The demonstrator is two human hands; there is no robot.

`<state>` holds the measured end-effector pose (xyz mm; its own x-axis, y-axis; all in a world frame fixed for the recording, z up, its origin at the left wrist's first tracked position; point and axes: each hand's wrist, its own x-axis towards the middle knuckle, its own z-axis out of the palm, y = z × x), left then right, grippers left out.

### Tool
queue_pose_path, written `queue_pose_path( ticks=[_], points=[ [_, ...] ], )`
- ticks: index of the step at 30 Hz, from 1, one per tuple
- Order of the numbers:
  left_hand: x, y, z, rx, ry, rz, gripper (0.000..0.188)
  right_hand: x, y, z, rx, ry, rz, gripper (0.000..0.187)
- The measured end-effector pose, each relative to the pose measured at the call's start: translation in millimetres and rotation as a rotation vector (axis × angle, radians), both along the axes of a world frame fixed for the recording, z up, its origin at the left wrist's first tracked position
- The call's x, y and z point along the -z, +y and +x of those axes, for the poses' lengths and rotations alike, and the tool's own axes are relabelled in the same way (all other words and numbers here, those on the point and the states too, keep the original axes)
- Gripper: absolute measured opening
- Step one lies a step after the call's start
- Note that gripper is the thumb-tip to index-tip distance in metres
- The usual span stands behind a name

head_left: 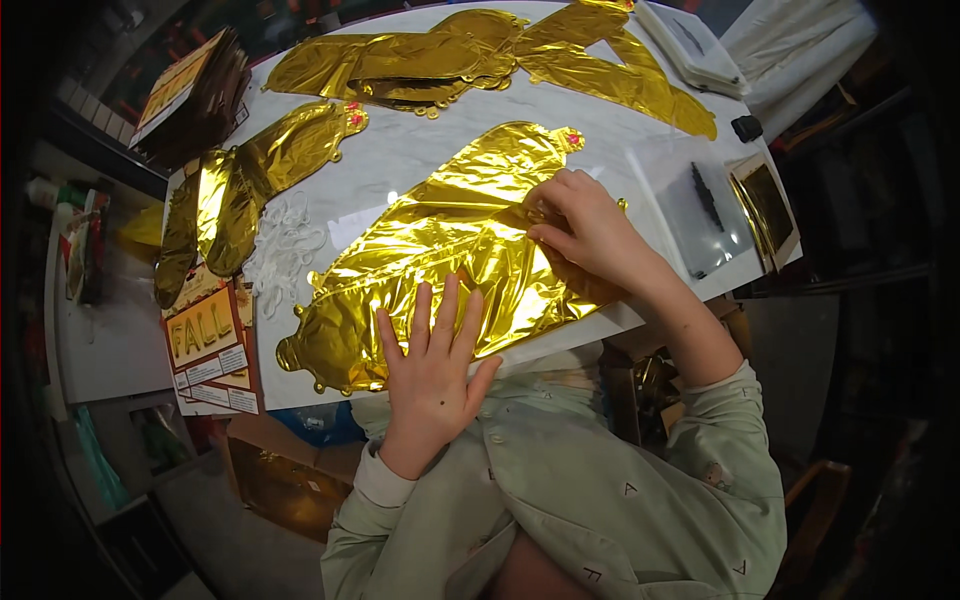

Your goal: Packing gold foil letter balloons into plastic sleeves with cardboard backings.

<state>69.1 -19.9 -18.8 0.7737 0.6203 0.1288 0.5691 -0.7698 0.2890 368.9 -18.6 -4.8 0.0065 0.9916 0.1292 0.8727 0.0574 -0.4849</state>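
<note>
A flat, uninflated gold foil balloon point(400, 255) lies in front of me, wrinkled and shiny, with small tabs along its edge and a red mark at its far tip. My left hand point(432, 365) rests flat on its near part, fingers spread. At the balloon's right side, my right hand point(580, 225) has curled fingers with thumb and forefinger drawn together at a fold of the foil. Its fingertips partly hide that fold.
More flat gold foil balloons point(400, 62) lie at the back, with others point(265, 165) at the left. Nearby are a tangle of white string point(285, 245), stacked printed cards point(190, 90), a printed package point(215, 335) and a clear plastic box point(690, 215). The table edge runs close to my body.
</note>
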Motion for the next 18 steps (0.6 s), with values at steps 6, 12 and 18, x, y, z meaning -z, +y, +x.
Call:
queue_pose_path(
  ticks=[6,12,18],
  points=[
    [2.4,-0.7,-0.9,-0.019,0.019,-0.009,0.072,-7.3,12.7,-3.7,-0.048,-0.048,0.162,0.04],
    [3.9,-0.6,-0.5,-0.019,0.004,0.009,0.072,-8.0,96.4,21.9,-0.391,0.005,0.004,0.058],
    [6.9,-0.1,-1.5,-0.009,0.021,0.026,0.073,-40.0,143.1,16.4,-0.257,-0.145,-0.495,0.045]
  ],
)
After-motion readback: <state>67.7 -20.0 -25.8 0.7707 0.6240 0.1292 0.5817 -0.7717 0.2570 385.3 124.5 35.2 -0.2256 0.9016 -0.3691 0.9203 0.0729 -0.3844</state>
